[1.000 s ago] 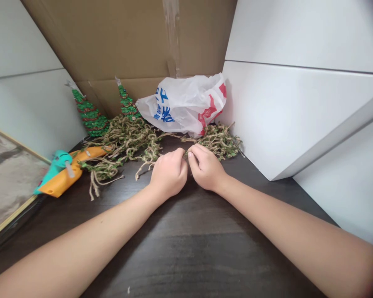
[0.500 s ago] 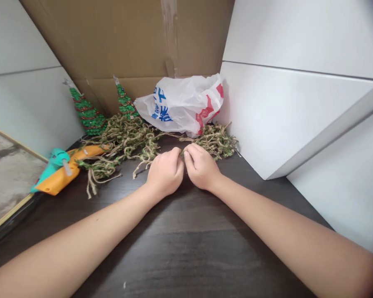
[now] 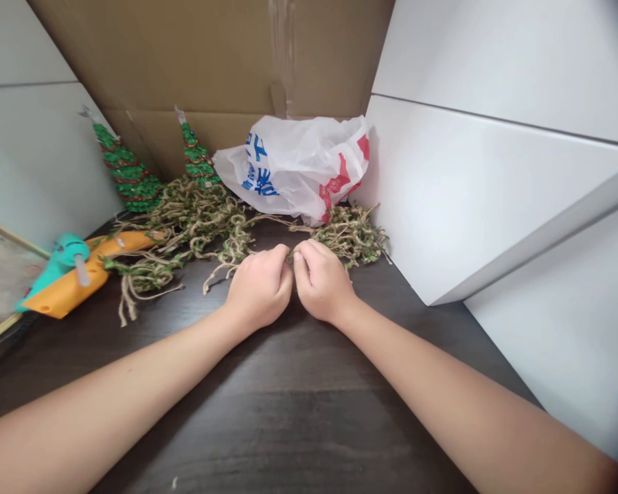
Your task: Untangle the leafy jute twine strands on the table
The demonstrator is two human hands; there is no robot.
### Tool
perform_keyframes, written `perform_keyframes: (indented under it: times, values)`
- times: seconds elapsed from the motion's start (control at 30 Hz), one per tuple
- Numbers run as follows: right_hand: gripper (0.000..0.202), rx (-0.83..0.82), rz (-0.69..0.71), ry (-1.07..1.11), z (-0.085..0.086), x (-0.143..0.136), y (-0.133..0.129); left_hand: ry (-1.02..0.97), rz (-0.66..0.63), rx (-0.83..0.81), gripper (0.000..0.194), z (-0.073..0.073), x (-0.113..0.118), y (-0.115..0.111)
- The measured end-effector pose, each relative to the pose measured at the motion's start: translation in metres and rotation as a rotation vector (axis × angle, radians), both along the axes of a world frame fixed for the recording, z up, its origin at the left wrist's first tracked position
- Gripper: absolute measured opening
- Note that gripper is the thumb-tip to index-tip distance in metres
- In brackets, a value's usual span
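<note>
My left hand and my right hand are side by side above the dark table, thumbs almost touching. Both are closed, and a small bit of leafy twine shows between them; the rest of what they grip is hidden by the fingers. Just behind my right hand lies a tangled heap of brown twine with green leaves. A larger heap of the same leafy twine spreads behind and left of my left hand, its loose ends trailing on the table.
A white plastic bag with blue and red print sits at the back. Two small green tinsel trees stand at the back left. Nearer on the left lies a teal and orange glue gun. Cardboard and white panels enclose the table.
The view has shifted slightly, so everything appears a little further left. Both hands keep their closed pose close together, and the heaps look the same.
</note>
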State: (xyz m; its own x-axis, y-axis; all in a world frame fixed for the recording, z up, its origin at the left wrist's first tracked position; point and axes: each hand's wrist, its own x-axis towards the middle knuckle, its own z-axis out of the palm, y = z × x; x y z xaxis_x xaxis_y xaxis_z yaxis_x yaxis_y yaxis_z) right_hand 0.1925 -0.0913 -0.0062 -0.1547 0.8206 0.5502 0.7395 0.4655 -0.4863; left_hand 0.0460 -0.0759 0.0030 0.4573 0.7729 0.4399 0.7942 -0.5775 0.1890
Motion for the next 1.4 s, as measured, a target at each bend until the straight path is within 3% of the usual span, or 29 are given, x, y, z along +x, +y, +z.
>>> perform_keyframes:
  times: [0.5,1.4]
  values:
    - [0.028,0.046,-0.141,-0.196,-0.0005,-0.0019,-0.0011,0.032,-0.002,0.016,0.012,-0.0004,-0.0001,0.0013]
    - [0.029,0.012,-0.104,-0.178,0.0009,-0.001,-0.0012,0.058,-0.031,0.005,0.015,0.0005,-0.0042,0.0025]
